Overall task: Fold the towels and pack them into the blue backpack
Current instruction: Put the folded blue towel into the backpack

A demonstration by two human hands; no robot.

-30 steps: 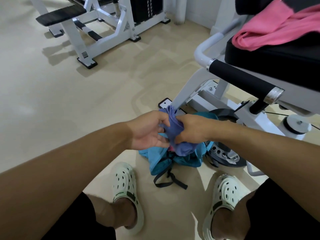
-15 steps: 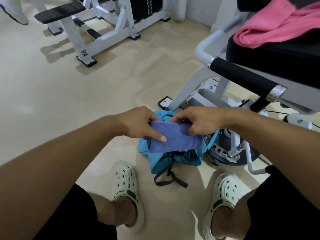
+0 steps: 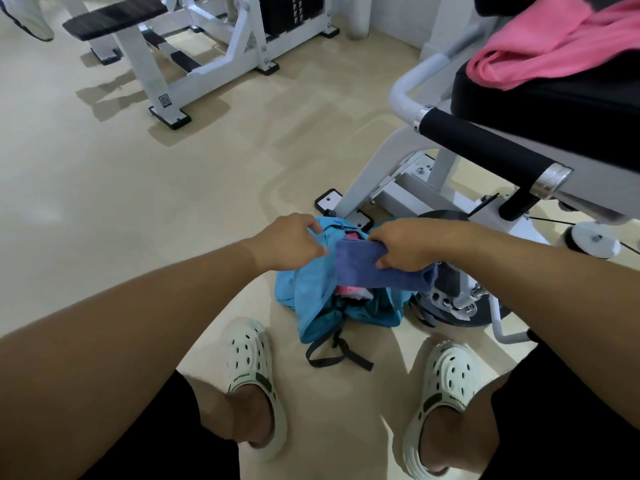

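The blue backpack lies open on the floor between my feet. My right hand grips a folded purple towel held over the backpack's opening. My left hand pinches the backpack's upper left rim. Something pink and white shows inside the bag under the towel. A pink towel lies crumpled on the black seat at the upper right.
A white gym machine with a black padded handle and a weight plate stands right behind the backpack. Another white bench machine stands at the far left. My white clogs flank the bag. Black straps trail on the beige floor.
My left hand has let go of the purple towel and taken the backpack's rim. My right hand alone now holds the towel, shifted right and lower over the opening.
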